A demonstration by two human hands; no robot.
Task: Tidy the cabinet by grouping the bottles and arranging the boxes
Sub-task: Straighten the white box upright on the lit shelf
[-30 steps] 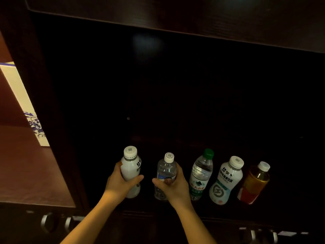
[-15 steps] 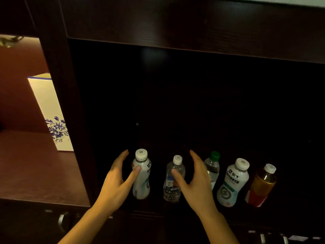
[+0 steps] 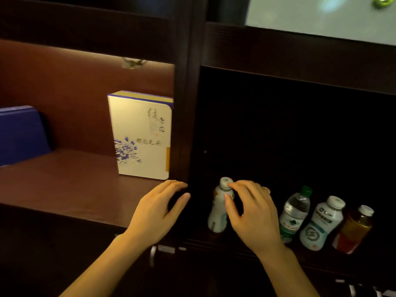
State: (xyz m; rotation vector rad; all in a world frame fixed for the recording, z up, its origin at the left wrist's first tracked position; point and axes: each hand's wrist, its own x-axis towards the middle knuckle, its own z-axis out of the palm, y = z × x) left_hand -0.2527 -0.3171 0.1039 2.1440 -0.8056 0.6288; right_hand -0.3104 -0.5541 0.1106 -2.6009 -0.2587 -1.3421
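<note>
A row of bottles stands in the dark right compartment: a white bottle [image 3: 218,213], a clear green-capped water bottle [image 3: 294,213], a white yogurt-style bottle [image 3: 322,224] and an amber tea bottle [image 3: 353,230]. My right hand [image 3: 250,213] hovers open in front of the row, fingertips close to the white bottle's cap, and hides the small clear bottle. My left hand [image 3: 158,211] is open and empty in front of the divider post. A cream box with blue flowers [image 3: 141,136] stands upright in the lit left compartment. A blue box [image 3: 21,133] sits at the far left.
A dark vertical divider [image 3: 184,103] separates the two compartments. The reddish-brown shelf [image 3: 64,181] spreads out in front of the boxes. Drawer handles [image 3: 153,255] show below the shelf edge. A pale panel [image 3: 321,16] lies at the top right.
Both hands let go of the two leftmost bottles and opened. They drifted left as the view swung left, bringing the cream box and blue box into sight.
</note>
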